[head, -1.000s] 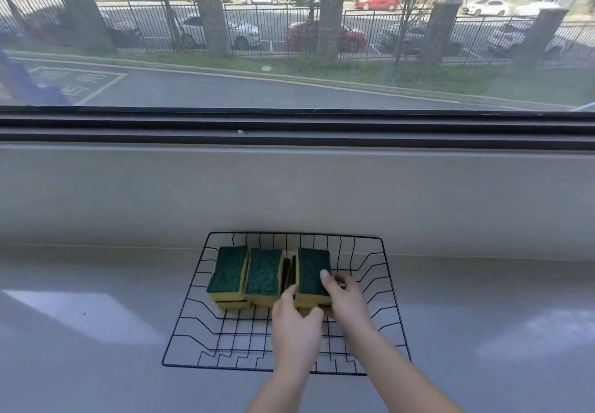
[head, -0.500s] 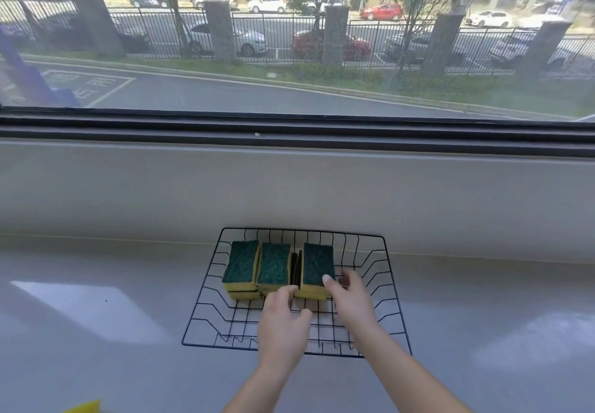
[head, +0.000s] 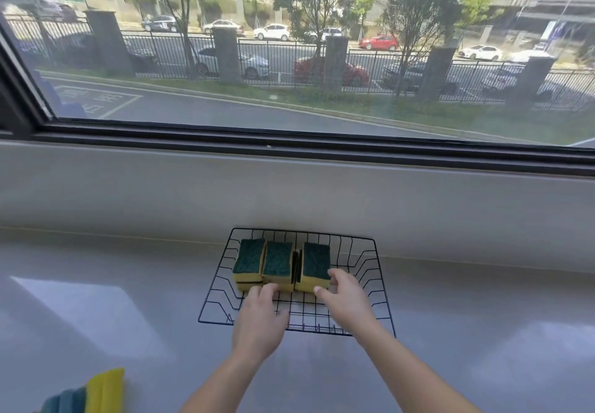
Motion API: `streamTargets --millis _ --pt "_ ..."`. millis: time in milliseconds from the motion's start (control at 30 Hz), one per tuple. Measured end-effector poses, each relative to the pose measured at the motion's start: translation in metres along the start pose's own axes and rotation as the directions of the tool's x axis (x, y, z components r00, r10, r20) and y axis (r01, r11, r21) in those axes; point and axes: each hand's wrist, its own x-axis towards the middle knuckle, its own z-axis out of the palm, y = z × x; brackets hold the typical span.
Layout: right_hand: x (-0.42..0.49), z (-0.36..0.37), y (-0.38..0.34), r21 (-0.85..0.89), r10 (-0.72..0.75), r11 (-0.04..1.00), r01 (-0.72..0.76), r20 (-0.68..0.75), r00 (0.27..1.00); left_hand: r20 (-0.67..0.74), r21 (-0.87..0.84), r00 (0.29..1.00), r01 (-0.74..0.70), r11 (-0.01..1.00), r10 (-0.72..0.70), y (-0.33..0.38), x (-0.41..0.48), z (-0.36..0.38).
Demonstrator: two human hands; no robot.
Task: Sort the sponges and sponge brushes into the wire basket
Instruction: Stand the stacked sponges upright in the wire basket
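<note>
A black wire basket (head: 382, 284) sat on the grey surface (head: 128, 284) under a window (head: 289, 58), holding green-topped yellow sponges (head: 249, 259) in a row. The left hand (head: 260, 325) pressed fairly straight fingers against the middle sponge (head: 278, 258). The right hand (head: 346, 296) pinched the right sponge (head: 316, 261). Loose sponges (head: 96, 391) lay at the near left. The road markings (head: 96, 103) outside were unreadable.

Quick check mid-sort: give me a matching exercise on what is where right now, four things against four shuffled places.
Things
1. left hand
2. right hand
3. black wire basket
4. yellow and teal stack, partly cut off

Places
A. on the grey counter, outside the basket, at the near left edge of view
B. holds the rightmost yellow sponge with a green scouring top
C. on the counter, close to the wall below the window
D. fingertips at the front of the middle green-topped yellow sponge

Pairs: 1-D, 2-B, 3-C, 4-A
</note>
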Motion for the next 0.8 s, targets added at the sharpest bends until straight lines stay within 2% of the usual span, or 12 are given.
streamTargets --millis 333,600,800 --pt "-0.049 -0.003 -0.023 -0.265 -0.134 0.954 0.143 0.052 0.99 -0.051 0.221 0.988 -0.129 0.967 0.143 -0.018 -0.034 -0.035" --pt "-0.085 0.01 -0.04 -0.335 -0.196 0.917 0.218 0.098 0.976 -0.105 0.235 0.985 -0.107 0.966 0.134 -0.039 -0.074 -0.058" --pt "-0.111 0.041 -0.056 -0.297 -0.238 0.914 0.275 0.155 0.959 -0.143 0.274 0.987 -0.036 0.961 0.078 -0.074 -0.113 -0.072"
